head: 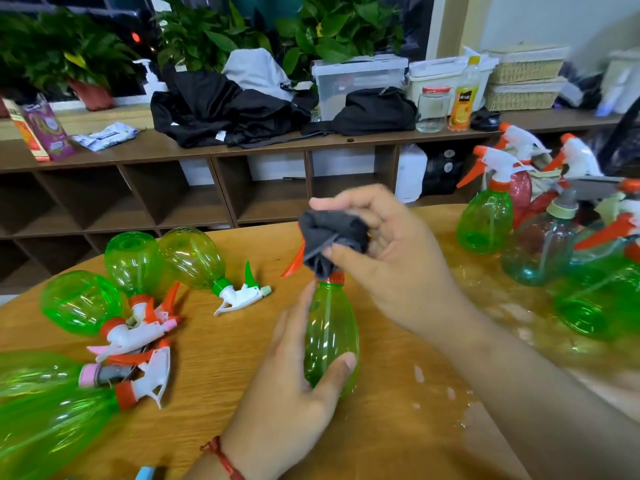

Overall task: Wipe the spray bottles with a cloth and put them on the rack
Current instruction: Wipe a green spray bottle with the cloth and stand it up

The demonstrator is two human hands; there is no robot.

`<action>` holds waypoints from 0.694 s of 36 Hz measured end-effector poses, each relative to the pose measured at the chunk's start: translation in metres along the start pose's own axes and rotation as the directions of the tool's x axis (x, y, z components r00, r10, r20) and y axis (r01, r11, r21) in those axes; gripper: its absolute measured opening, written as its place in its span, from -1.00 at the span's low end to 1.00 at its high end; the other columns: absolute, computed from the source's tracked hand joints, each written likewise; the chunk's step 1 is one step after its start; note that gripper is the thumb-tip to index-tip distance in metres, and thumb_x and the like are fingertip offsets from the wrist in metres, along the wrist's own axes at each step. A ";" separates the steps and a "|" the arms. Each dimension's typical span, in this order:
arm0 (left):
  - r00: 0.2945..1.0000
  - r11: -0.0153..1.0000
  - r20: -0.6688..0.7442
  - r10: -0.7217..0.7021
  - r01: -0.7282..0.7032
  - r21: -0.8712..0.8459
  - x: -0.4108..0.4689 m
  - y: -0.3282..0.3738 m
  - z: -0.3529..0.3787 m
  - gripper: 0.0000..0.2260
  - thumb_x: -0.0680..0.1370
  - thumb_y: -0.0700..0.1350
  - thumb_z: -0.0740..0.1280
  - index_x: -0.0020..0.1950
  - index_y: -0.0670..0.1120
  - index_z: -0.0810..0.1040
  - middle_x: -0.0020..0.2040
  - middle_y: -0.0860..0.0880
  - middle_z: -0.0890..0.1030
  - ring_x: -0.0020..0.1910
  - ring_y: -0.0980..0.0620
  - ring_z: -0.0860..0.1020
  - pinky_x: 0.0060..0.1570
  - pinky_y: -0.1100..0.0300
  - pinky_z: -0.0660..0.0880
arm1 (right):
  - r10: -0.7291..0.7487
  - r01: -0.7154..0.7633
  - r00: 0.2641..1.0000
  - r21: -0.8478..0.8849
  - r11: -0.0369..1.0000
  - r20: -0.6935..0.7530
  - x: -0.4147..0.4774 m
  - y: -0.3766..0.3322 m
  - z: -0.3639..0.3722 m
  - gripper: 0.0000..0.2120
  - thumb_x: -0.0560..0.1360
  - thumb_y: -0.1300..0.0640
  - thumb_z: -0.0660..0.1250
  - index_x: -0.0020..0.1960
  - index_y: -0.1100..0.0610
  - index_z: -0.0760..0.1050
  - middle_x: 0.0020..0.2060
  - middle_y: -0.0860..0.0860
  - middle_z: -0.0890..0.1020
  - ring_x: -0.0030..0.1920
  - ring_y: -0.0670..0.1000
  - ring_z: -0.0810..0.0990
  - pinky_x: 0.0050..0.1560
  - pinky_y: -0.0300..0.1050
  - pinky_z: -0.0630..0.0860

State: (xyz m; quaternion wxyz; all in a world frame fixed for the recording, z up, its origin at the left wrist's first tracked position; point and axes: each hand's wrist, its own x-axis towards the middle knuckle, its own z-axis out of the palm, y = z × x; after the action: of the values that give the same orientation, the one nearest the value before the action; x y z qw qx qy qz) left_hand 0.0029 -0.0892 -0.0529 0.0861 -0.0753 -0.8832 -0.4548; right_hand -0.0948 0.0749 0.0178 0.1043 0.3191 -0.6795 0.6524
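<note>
Your right hand [384, 265] pinches the cloth [329, 240] over the sprayer [293, 263], your left hand [284, 386] curls round the green bottle [329, 334], and hard rubbing could twist that bottle loose.

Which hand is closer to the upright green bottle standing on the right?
Right. The right hand, pinching the grey cloth, is left of the upright green bottle, apart from it; the left hand grips the held bottle farther left, nearer the person.

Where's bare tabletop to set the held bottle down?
Bare table between the lying bottles and the held bottle; another patch right of that bottle, speckled with droplets. Crowded: left edge with lying bottles, right edge with upright bottles.
</note>
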 end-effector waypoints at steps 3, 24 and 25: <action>1.000 1.000 -0.018 -0.001 0.001 0.025 0.001 -0.003 0.004 -0.18 0.53 0.28 0.39 0.64 0.37 -0.04 0.59 0.49 0.01 0.51 0.61 -0.04 0.35 0.68 -0.06 | -0.072 0.072 0.997 -0.132 0.989 0.008 -0.004 0.008 0.007 -0.62 0.45 0.39 0.55 0.19 0.07 0.68 0.27 -0.03 0.57 0.34 0.09 0.59 0.25 0.21 0.62; 1.000 1.000 -0.002 0.014 -0.014 -0.027 -0.003 0.002 0.003 -0.21 0.59 0.06 0.49 0.62 0.41 0.05 0.53 0.57 0.11 0.50 0.61 0.07 0.29 0.69 0.08 | -0.312 0.294 0.945 -0.666 0.686 0.095 -0.001 0.009 -0.002 -0.55 0.47 0.47 0.34 0.23 0.10 0.69 0.20 -0.01 0.65 0.17 0.09 0.57 0.21 -0.13 0.50; 1.000 0.999 0.002 0.008 -0.008 -0.045 -0.004 0.003 0.002 -0.22 0.59 0.04 0.49 0.63 0.41 0.08 0.52 0.57 0.15 0.49 0.60 0.12 0.28 0.69 0.13 | -0.291 0.237 0.956 -0.693 0.681 0.041 0.002 0.011 -0.008 -0.54 0.46 0.48 0.33 0.21 0.09 0.70 0.19 -0.02 0.65 0.17 0.08 0.56 0.20 -0.11 0.51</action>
State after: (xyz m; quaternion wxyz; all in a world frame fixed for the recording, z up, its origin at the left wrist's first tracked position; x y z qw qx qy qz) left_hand 0.0073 -0.0863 -0.0527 0.0853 -0.0814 -0.8726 -0.4740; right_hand -0.1045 0.0816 0.0108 0.3330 0.3279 -0.8156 0.3411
